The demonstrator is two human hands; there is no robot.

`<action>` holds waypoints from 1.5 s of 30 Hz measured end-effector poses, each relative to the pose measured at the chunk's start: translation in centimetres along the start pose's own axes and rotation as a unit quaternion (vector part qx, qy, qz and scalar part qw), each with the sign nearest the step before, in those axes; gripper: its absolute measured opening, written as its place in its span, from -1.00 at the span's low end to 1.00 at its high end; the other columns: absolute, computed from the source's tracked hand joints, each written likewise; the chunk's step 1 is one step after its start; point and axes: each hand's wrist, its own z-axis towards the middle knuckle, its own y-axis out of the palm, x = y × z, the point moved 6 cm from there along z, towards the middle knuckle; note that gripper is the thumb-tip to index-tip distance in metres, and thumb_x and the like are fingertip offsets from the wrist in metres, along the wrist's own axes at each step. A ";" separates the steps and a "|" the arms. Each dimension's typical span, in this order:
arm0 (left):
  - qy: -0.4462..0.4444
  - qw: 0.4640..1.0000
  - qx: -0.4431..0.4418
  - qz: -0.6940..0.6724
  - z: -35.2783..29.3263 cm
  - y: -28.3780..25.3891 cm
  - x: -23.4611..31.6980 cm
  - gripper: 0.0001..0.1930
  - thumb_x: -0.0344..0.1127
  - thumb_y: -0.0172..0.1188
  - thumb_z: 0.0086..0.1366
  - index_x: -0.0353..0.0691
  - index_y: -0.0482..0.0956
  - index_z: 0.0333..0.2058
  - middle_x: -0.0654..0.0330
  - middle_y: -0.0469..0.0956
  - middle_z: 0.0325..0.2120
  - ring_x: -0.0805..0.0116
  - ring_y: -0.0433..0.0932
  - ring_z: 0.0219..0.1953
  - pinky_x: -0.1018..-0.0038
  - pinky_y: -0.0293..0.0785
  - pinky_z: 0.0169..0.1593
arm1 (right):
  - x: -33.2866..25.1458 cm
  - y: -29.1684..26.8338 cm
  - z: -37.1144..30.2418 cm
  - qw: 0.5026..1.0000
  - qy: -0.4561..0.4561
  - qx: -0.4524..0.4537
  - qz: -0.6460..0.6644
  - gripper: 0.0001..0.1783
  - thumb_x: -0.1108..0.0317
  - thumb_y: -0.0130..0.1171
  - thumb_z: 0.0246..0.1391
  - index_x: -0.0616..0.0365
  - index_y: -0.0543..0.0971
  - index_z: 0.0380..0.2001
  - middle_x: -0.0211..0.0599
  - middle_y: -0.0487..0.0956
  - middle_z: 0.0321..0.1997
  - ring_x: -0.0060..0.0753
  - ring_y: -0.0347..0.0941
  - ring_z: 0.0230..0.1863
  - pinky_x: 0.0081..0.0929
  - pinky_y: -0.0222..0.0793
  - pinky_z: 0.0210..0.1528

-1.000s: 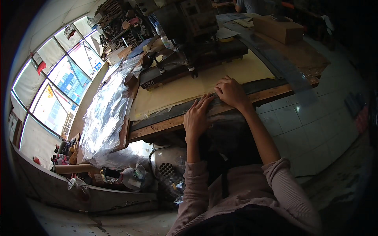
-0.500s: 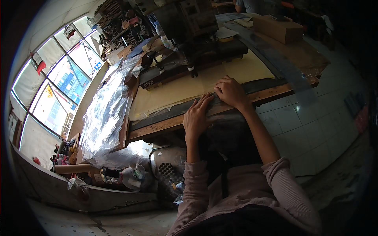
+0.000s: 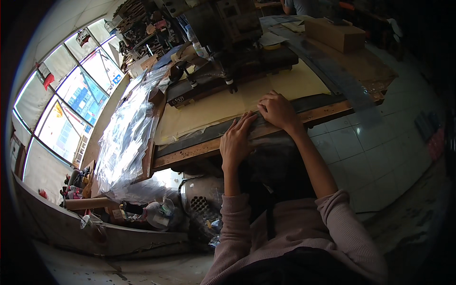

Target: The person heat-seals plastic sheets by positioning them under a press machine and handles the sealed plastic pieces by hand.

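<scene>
My left hand lies over the front edge of the worktable, its fingers stretched forward onto the dark strip there. To its right and slightly farther in, my right hand has its fingers curled down at the edge of the yellowish board. A clear plastic sheet shows between and below the hands, drooping over the table edge. The right fingers close on this sheet; their tips are partly hidden. Beyond the hands stands a dark press machine, its heavy plate above the board.
Glossy clear plastic sheets are heaped on the left. A brown cardboard box sits at the back right, near another clear sheet overhanging the table. A cardboard tube and assorted clutter lie low on the left. Another person is at the far back.
</scene>
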 end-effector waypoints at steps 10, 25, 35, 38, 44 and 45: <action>-0.004 1.000 -0.001 0.014 0.0 0.3 0.0 -0.27 -0.46 0.28 -0.31 -0.03 0.38 0.00 0.24 0.35 0.06 0.24 0.34 0.08 0.37 0.25 0.17 | 0.1 -0.3 -0.1 1.000 0.008 -0.001 0.005 -0.79 0.38 0.05 -0.08 0.31 0.56 -0.61 -0.15 0.54 -0.50 -0.19 0.43 -0.26 -0.31 0.35 -0.10; 0.018 0.994 0.017 0.103 -0.6 0.3 0.5 -0.38 -0.50 -0.02 -0.05 0.34 0.43 -0.01 0.23 0.36 0.05 0.26 0.34 0.09 0.38 0.27 0.11 | 0.1 -0.2 -0.1 0.999 0.013 -0.037 0.003 -0.80 0.35 0.05 -0.04 0.26 0.58 -0.49 -0.18 0.55 -0.39 -0.18 0.42 -0.19 -0.32 0.35 -0.11; 0.017 0.999 -0.024 0.042 -0.9 0.3 0.4 -0.44 -0.48 0.00 -0.04 0.39 0.50 -0.09 0.38 0.37 0.03 0.30 0.27 0.14 0.41 0.27 0.14 | 5.7 1.6 4.9 0.977 0.103 -0.187 0.021 -0.79 0.28 0.11 -0.06 0.21 0.60 -0.45 -0.05 0.56 -0.33 -0.09 0.49 -0.35 -0.28 0.39 -0.22; 0.034 0.999 -0.030 0.025 -1.0 0.0 0.1 -0.51 -0.41 -0.01 -0.03 0.33 0.53 -0.13 0.38 0.39 0.01 0.30 0.28 0.13 0.40 0.28 0.13 | 8.0 4.0 6.0 0.974 0.105 -0.201 -0.004 -0.76 0.27 0.08 -0.05 0.13 0.58 -0.33 -0.07 0.54 -0.23 -0.12 0.46 -0.18 -0.27 0.37 -0.13; 0.034 0.965 -0.045 -0.258 -1.0 -0.7 -1.9 -0.68 -0.30 0.02 0.01 -0.07 0.59 -0.22 0.29 0.44 -0.04 0.20 0.35 0.08 0.38 0.34 0.06 | 9.6 6.5 5.9 0.968 0.050 -0.201 -0.141 -0.57 0.20 -0.02 0.01 0.11 0.40 -0.03 -0.16 0.44 -0.06 -0.11 0.33 0.02 -0.26 0.26 0.04; 0.076 0.959 -0.032 -0.273 -0.8 -1.1 -1.5 -0.69 -0.29 0.03 0.02 -0.16 0.60 -0.25 0.26 0.45 -0.05 0.17 0.37 0.06 0.37 0.34 0.05 | 9.7 6.4 5.9 0.972 0.044 -0.180 -0.144 -0.57 0.19 -0.04 0.02 0.14 0.39 -0.04 -0.14 0.44 -0.08 -0.08 0.34 0.00 -0.25 0.27 0.03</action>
